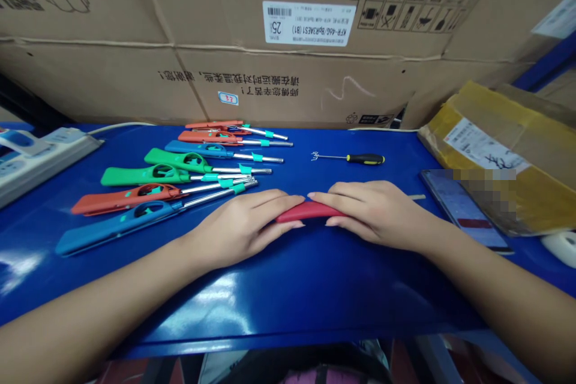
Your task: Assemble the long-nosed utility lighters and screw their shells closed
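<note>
A red elongated object [309,211] is held level between both hands above the blue table [270,306]. My left hand [243,225] has its fingers closed round the left end, and my right hand [371,210] grips the other end. The palms and fingers hide both ends. To the left of my left hand lie several long-nosed lighters in blue [112,228], red [126,197], green [144,175] and orange, with green tape on their metal tubes. Beyond my right hand rests a screwdriver [364,159] with a black and yellow handle, small metal pieces at its tip.
Large cardboard boxes [252,66] form a wall behind the table. A white power strip [40,162] sits at the left. On the right are a phone [468,216], a carton with yellow tape [508,150] and a white object [562,246] at the edge.
</note>
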The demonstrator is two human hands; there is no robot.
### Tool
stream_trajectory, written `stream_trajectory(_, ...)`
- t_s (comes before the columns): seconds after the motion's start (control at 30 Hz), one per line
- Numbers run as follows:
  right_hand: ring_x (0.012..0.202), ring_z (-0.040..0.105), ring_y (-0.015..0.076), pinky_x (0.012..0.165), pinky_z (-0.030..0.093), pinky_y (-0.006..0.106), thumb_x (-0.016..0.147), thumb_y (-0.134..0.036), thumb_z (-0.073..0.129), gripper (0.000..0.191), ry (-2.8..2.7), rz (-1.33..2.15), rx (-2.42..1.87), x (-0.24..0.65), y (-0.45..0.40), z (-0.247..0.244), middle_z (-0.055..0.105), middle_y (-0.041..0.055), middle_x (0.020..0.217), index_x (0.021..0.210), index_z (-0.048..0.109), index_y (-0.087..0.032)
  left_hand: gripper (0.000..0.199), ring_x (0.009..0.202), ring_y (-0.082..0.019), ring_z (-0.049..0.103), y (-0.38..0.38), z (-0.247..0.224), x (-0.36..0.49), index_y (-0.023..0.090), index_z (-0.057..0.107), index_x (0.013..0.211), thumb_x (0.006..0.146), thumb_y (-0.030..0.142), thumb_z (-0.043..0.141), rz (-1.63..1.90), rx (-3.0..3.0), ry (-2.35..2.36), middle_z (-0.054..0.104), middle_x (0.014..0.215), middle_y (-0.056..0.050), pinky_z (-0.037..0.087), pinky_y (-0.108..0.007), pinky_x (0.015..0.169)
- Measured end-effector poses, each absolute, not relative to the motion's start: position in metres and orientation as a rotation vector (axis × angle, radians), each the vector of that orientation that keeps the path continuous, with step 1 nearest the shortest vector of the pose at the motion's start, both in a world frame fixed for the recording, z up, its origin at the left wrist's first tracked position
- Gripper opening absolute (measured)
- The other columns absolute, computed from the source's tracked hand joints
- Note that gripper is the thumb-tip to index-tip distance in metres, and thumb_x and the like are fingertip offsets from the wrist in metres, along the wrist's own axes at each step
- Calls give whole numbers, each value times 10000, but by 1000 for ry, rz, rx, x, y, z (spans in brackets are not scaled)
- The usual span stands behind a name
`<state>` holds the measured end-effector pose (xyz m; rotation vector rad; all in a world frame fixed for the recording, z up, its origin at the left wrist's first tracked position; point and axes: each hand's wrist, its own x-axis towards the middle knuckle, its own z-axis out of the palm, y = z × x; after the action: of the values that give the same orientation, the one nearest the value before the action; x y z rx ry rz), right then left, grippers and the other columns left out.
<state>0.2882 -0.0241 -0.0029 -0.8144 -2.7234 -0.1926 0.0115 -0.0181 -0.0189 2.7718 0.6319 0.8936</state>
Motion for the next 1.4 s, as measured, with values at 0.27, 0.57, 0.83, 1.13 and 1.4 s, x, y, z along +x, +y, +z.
stream_trajectory(0.27, 860, 727, 194, 699, 492, 293, 1056, -360, 439, 337, -2639, -211, -845, 282, -31, -4, 776, 82, 1056, 1161, 678, -147, 282, 920, -185, 736, -22, -17, 12, 90, 627, 1229, 1000, 241, 564, 848, 2785, 690, 750, 1077, -105, 591, -267, 807)
stream_trajectory(0.57, 674, 656, 165, 587, 388, 301, 1059, -471, 377, 443, -2758, -81, -935, 273, -36, -7, 715, 16, 793, 924, 681, -178, 262, 858, -204, 723, -29, -18, 21, 106, 621, 1209, 1002, 248, 546, 738, 2848, 655, 744, 1026, -106, 595, -306, 744)
stream_trajectory(0.83, 855, 717, 201, 723, 461, 294, 1027, -455, 485, 337, -2742, 95, -1042, 303, -16, 7, 771, 43, 993, 1092, 703, -206, 229, 939, -175, 722, -7, -6, -1, 138, 629, 1194, 991, 215, 555, 773, 2789, 691, 751, 1062, -83, 565, -260, 863)
stream_trajectory(1.13, 638, 602, 174, 609, 394, 302, 1052, -308, 416, 348, -2681, -296, -965, 303, -17, 0, 714, 74, 784, 944, 702, -141, 239, 932, -183, 717, -2, -5, -6, 125, 644, 1173, 977, 222, 547, 763, 2790, 738, 748, 1046, -93, 566, -275, 860)
stream_trajectory(1.4, 779, 655, 195, 696, 431, 309, 1046, -341, 436, 291, -2748, -102, -1043, 294, -22, 2, 721, 53, 914, 1049, 674, -174, 300, 933, -202, 692, -7, -18, 4, 147, 597, 1253, 1043, 306, 454, 540, 2820, 808, 709, 1081, -104, 556, -315, 829)
